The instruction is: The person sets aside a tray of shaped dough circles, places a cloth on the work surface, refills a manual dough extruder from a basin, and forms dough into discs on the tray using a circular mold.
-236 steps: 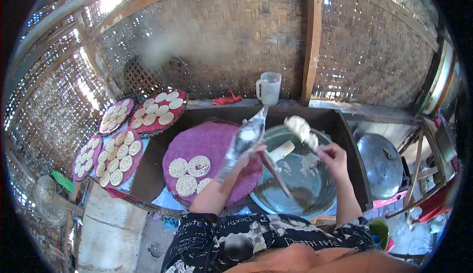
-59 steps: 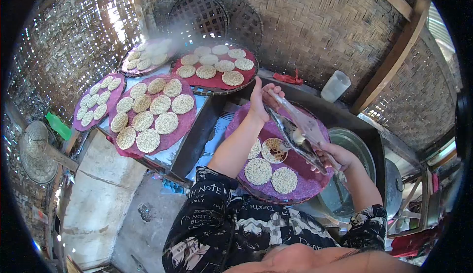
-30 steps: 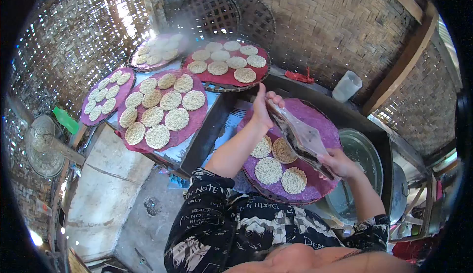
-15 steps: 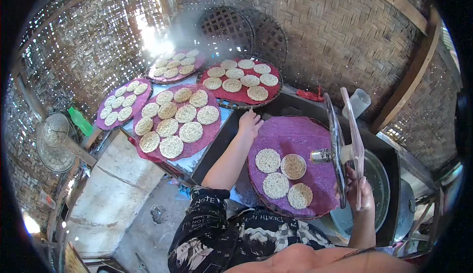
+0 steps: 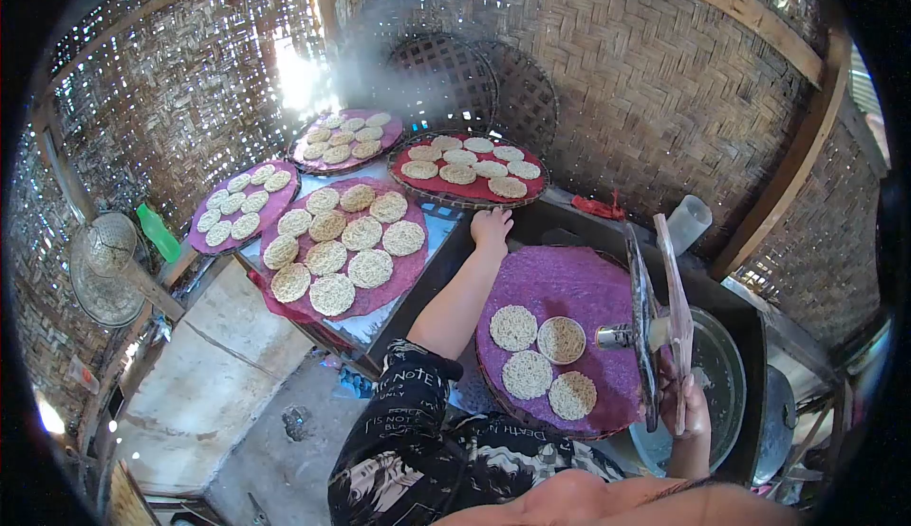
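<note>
My right hand (image 5: 685, 405) is closed around the lower end of the pale wooden handle (image 5: 676, 313) of a two-handled press. Its dark bar (image 5: 641, 327) runs alongside, and a metal cylinder (image 5: 615, 336) projects left over a purple cloth-covered tray (image 5: 598, 284). On that tray, a white ring (image 5: 562, 340) encloses one noodle round, with three bare noodle rounds (image 5: 527, 375) around it. My left hand (image 5: 491, 227) lies with fingers apart at the dark ledge beside a red cloth-covered tray (image 5: 434, 178), holding nothing visible; whether it touches the tray's rim is unclear.
More noodle rounds lie on a large purple cloth (image 5: 403, 275) and two smaller trays at the left. A basin of liquid (image 5: 726, 388) stands right of the press. A clear plastic cup (image 5: 689, 222) is near the woven wall. Flat baskets lean at the back.
The view has shifted slightly. The press and my right hand sit lower in view. My left hand has come a little nearer the red tray, its fingers more bent over the ledge.
</note>
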Action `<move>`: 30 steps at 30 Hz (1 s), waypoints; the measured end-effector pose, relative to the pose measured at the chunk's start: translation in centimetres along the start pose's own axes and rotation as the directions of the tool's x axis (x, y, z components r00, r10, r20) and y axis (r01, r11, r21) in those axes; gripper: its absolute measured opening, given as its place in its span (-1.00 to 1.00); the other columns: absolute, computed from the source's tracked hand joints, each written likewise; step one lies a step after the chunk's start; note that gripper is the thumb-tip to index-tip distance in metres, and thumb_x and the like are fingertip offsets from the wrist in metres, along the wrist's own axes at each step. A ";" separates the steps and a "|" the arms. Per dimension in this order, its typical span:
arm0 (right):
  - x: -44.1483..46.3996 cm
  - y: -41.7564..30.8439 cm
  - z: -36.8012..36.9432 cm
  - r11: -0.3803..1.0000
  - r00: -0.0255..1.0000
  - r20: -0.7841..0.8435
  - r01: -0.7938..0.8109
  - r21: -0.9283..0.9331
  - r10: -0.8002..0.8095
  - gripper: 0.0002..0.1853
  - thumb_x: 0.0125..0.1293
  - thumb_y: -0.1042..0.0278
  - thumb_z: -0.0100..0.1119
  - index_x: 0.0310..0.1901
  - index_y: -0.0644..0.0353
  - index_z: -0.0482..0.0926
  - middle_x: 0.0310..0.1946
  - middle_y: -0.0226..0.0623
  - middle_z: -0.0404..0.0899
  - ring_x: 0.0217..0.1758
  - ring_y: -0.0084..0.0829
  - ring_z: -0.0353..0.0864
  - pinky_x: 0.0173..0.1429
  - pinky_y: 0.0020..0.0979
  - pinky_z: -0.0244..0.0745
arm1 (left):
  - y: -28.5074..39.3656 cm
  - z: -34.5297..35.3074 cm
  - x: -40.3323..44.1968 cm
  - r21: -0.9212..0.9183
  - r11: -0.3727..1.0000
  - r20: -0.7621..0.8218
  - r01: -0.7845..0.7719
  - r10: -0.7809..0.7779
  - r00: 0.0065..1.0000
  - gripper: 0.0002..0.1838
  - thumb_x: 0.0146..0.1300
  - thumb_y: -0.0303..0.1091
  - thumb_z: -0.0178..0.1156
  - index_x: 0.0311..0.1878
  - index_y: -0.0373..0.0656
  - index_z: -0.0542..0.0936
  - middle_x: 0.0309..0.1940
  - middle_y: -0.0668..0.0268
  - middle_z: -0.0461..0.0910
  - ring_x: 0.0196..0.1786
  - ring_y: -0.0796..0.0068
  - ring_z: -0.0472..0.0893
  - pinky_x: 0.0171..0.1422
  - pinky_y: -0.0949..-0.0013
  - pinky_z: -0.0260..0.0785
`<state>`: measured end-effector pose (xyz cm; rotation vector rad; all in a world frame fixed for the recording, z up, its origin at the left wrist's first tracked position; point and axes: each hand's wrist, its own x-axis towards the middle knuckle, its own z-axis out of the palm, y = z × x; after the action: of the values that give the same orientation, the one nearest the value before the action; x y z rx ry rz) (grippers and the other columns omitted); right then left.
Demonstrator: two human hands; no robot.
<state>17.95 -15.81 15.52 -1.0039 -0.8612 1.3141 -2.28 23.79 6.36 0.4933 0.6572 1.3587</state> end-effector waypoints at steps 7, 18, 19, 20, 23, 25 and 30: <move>-0.3 0.1 1.3 0.995 0.997 -0.069 0.020 -0.094 -0.027 -0.19 0.02 -0.19 0.17 0.11 0.38 0.29 -0.13 -0.24 0.49 -0.12 -0.37 0.48 -0.10 -0.40 0.39 | -0.7 0.0 0.5 0.078 0.997 -0.094 0.018 -0.010 0.996 -0.66 0.29 -0.43 -0.15 0.11 -0.34 0.19 0.12 0.12 0.29 0.04 0.16 0.47 0.02 0.26 0.43; -0.4 1.8 0.0 0.991 0.994 -0.110 -0.041 -0.125 0.027 -0.26 -0.13 -0.28 0.26 -0.12 0.26 0.40 -0.37 -0.45 0.41 -0.41 -0.58 0.36 -0.40 -0.56 0.22 | -2.5 -4.1 3.2 0.096 0.989 0.046 0.112 -0.117 0.992 -0.67 0.28 -0.50 -0.19 0.10 -0.34 0.22 0.06 0.09 0.34 0.05 0.17 0.46 0.05 0.24 0.41; -0.4 1.9 -0.2 0.991 0.994 -0.107 -0.046 -0.127 0.033 -0.27 -0.13 -0.28 0.27 -0.14 0.26 0.41 -0.38 -0.44 0.41 -0.42 -0.59 0.36 -0.42 -0.56 0.21 | -2.8 -4.3 3.6 0.124 0.987 0.047 0.097 -0.104 0.993 -0.68 0.28 -0.49 -0.16 0.09 -0.34 0.22 0.05 0.10 0.35 0.05 0.18 0.46 0.04 0.24 0.41; -0.4 1.8 -0.3 0.989 0.995 -0.092 -0.058 -0.138 0.045 -0.28 -0.13 -0.28 0.27 -0.15 0.26 0.40 -0.38 -0.44 0.41 -0.44 -0.59 0.36 -0.44 -0.56 0.21 | -3.1 -4.6 4.0 0.152 0.985 0.048 0.083 -0.091 0.995 -0.68 0.27 -0.49 -0.13 0.08 -0.34 0.23 0.03 0.12 0.36 0.04 0.19 0.46 0.04 0.24 0.41; -0.5 1.8 -0.7 0.983 0.994 -0.067 -0.099 -0.151 0.090 -0.26 -0.13 -0.26 0.28 -0.14 0.28 0.40 -0.40 -0.43 0.41 -0.49 -0.59 0.36 -0.47 -0.56 0.21 | -1.1 -1.6 0.7 0.058 0.996 -0.062 0.073 -0.069 0.996 -0.68 0.24 -0.47 -0.01 0.03 -0.34 0.25 -0.04 0.16 0.39 -0.02 0.25 0.48 0.02 0.27 0.42; -0.5 1.4 0.5 0.987 0.994 -0.077 -0.086 -0.134 0.076 -0.23 -0.13 -0.26 0.28 -0.11 0.31 0.39 -0.41 -0.42 0.41 -0.48 -0.57 0.38 -0.46 -0.56 0.23 | -0.9 -1.1 0.5 0.048 0.998 -0.104 0.033 -0.028 0.994 -0.69 0.21 -0.47 0.06 -0.01 -0.33 0.27 -0.10 0.19 0.41 -0.08 0.29 0.50 -0.02 0.29 0.43; -0.9 1.0 1.0 0.987 0.998 -0.017 -0.064 -0.148 0.062 -0.16 -0.05 -0.21 0.23 0.11 0.34 0.28 -0.15 -0.26 0.44 -0.15 -0.36 0.47 -0.17 -0.37 0.40 | -1.3 -0.6 1.8 0.001 0.998 -0.221 -0.056 0.055 0.974 -0.76 0.17 -0.53 0.08 -0.11 -0.31 0.31 -0.22 0.20 0.45 -0.25 0.38 0.51 -0.19 0.40 0.48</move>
<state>16.63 -16.63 14.96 -1.1629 -0.9354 1.3108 -1.64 25.30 4.78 0.3605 0.8264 1.4814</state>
